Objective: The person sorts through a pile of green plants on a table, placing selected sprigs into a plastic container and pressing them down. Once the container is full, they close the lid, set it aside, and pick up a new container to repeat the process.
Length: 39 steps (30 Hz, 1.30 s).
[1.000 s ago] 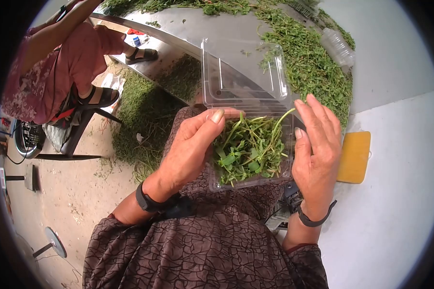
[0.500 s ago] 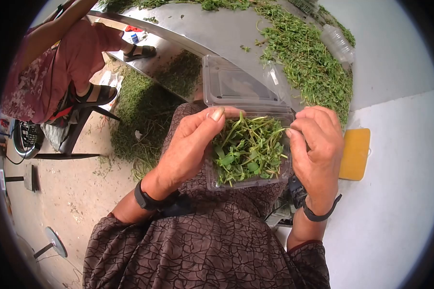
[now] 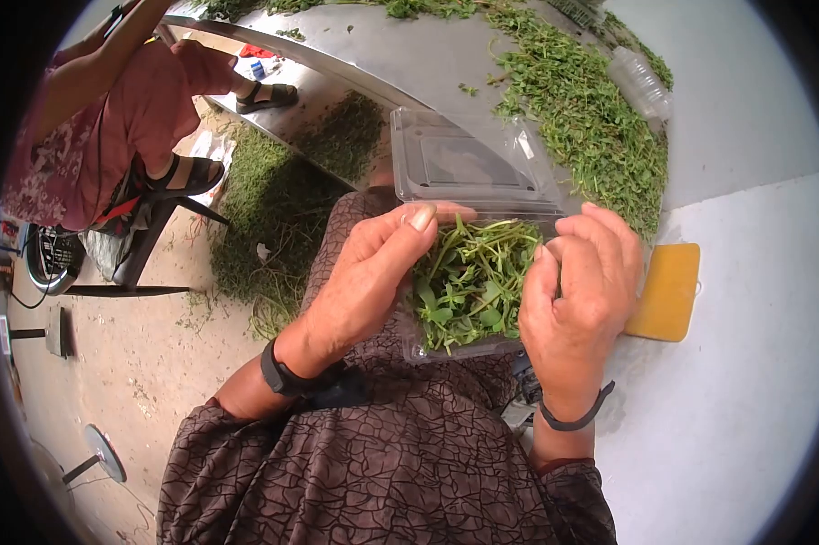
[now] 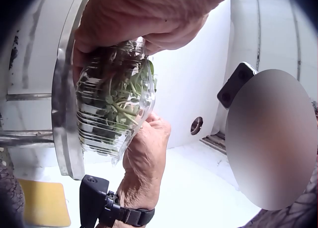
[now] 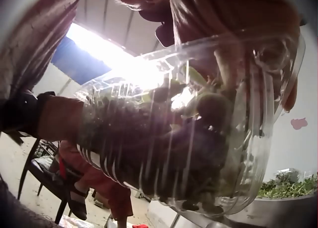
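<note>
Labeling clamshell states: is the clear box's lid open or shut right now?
Open. The lid stands hinged back from the clear box, and the greens lie uncovered between the left hand and right hand.

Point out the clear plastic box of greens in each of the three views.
Head: box of greens at centre, between both hands.
Left wrist: box of greens upper left, seen from the side.
Right wrist: box of greens fills the frame, seen from below.
Shared landmark: the metal table.

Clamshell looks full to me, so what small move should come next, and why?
Probably tuck the stray stems in, then fold the lid down. The greens heap above the rim, the lid stands open behind, and both hands, left and right, flank the box.
</note>
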Tool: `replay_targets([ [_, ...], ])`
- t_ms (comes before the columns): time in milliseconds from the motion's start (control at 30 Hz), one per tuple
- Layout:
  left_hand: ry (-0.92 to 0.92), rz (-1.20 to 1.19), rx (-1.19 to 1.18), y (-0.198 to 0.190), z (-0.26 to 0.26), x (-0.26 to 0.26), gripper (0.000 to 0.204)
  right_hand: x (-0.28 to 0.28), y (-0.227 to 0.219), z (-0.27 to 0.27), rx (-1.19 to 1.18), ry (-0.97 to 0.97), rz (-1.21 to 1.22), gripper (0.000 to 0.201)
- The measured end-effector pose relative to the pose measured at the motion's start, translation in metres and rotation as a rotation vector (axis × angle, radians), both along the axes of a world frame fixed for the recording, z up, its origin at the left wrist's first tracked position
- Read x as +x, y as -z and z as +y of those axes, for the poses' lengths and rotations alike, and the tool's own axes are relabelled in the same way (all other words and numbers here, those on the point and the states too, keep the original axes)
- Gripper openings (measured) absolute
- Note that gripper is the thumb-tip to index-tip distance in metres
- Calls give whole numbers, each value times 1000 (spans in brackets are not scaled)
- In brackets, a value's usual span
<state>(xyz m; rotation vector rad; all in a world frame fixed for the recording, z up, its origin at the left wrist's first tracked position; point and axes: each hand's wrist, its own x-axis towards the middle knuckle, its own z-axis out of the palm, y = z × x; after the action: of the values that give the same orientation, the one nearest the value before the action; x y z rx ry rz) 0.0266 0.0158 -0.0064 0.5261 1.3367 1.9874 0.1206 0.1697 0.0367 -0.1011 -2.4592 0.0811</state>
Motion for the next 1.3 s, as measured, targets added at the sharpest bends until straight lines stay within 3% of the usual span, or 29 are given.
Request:
replay_targets([
  [67, -12, 167, -66, 3, -1, -2, 45, 1, 3, -4, 18, 51, -9, 18],
  [200, -7, 6, -4, 3, 0, 0, 45, 1, 0, -9, 95, 55, -103, 14],
  [300, -18, 19, -37, 2, -1, -1, 45, 1, 0, -5, 128, 26, -119, 12],
  [467, -55, 100, -2, 7, -1, -2, 47, 8, -10, -5, -51, -28, -89, 21],
  [700, -43, 30, -33, 2, -5, -1, 47, 8, -7, -3, 51, -54, -128, 23],
  [800, -93, 175, -12, 6, -4, -2, 48, 9, -8, 4, 21, -58, -24, 23],
  [867, -61, 40, -73, -2, -7, -1, 49, 8, -12, 12, -28, 1, 27, 23],
  [933, -49, 91, -101, -1, -10, -4, 49, 6, -10, 18, -52, 20, 17, 24],
  [1100, 12, -78, 54, 7, -8, -4, 42, 3, -1, 30, -166, -82, -33, 19],
  [1300, 18, -65, 56, 8, -6, -4, 43, 3, -1, 31, -169, -60, -38, 14],
])
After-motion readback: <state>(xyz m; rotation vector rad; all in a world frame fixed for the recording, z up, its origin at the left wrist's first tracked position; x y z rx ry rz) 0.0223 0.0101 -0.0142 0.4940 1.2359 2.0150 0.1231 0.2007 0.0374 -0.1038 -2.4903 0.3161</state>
